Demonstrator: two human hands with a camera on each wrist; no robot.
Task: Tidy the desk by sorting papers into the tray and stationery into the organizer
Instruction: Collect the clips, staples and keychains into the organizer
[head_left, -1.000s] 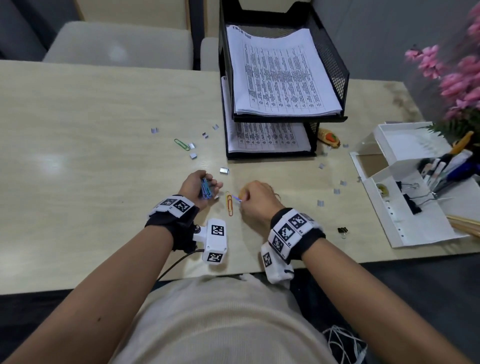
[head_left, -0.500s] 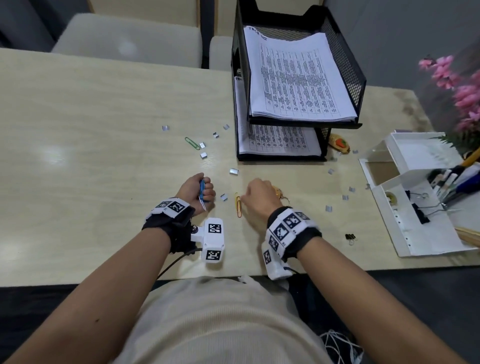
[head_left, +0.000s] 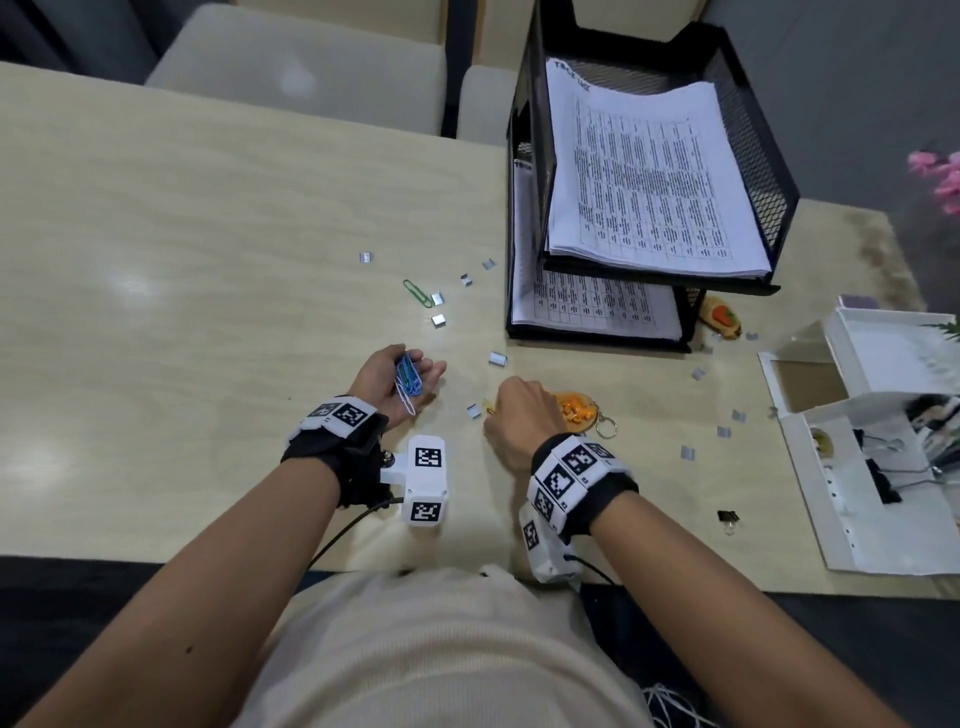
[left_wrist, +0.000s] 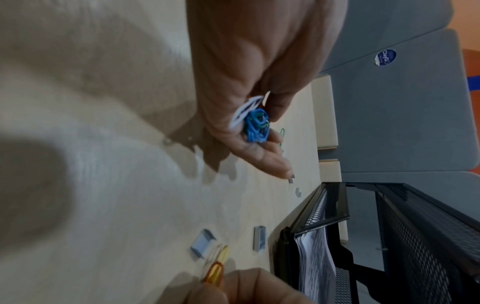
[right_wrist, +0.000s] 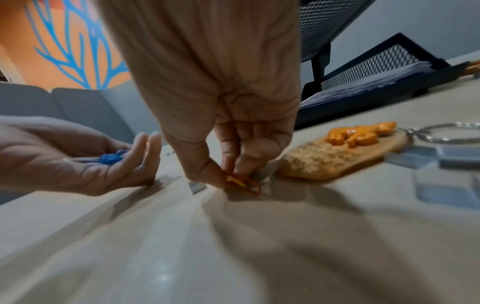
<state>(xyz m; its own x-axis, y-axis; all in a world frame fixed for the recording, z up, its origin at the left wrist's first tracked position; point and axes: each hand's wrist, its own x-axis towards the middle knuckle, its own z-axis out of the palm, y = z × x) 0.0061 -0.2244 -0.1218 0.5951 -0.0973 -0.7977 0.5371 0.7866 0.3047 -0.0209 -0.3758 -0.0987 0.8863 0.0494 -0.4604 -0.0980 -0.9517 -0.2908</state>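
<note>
A pale wood bench (head_left: 156, 249) fills the view, with grey chairs (head_left: 296, 78) behind its far edge and its near edge against the person's body. The whole left part of the bench is bare and gives wide room.

Toward the middle, a green paper clip (head_left: 417, 292) lies among scattered staple blocks (head_left: 439, 320). Just nearer, the left hand (head_left: 397, 387) lies palm up with its little-finger edge on the bench, fingers (head_left: 434, 370) loosely spread, cradling a bunch of blue paper clips (head_left: 408, 376) with a white one at its wrist end. One second ago those fingers were curled round the bunch; now they have opened out.

The gap to the right hand (head_left: 522, 415) is narrow, and a staple block (head_left: 472, 410) sits in it. The right hand's thumb and fingers (right_wrist: 246, 162) point down and pinch an orange paper clip (right_wrist: 242, 183) that touches the bench. It lay loose between the hands half a second ago, and the hand has moved over it.

Just right of that hand lies an orange keychain (head_left: 576, 410), now uncovered. Behind stands the black two-tier tray (head_left: 779, 171), papers (head_left: 639, 176) in both tiers, its front edge well clear of the hands. More staple blocks and a black binder clip (head_left: 727, 517) dot the room between them and the white organizer (head_left: 841, 514) at the right edge, which holds clips and pens. The camera has drifted, so the tray sits further right than before.
</note>
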